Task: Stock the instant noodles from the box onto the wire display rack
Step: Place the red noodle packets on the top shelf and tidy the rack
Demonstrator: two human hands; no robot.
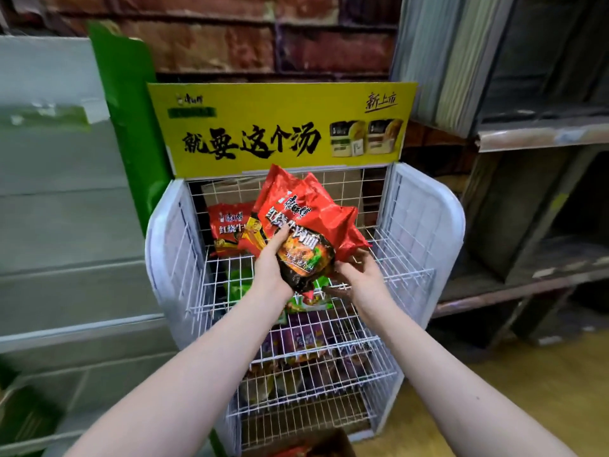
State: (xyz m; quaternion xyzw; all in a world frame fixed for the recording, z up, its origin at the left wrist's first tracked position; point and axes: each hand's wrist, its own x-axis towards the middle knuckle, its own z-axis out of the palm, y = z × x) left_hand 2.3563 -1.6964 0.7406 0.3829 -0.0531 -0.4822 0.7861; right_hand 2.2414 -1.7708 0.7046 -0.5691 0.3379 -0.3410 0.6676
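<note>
Brick wall and a yellow sign (280,130) back the white wire display rack (425,225). Step in hand: placement on the top shelf. Left hand (272,262) grips the red noodle packets (296,212) at the lower edge, thumb across the front; right hand (361,275) curls under the rear packet's corner. At least 2 are held above the shelf, beside shelved packets (225,225) at left rear. Next move, as judged: set them upright in the vacant right side, then release.
</note>
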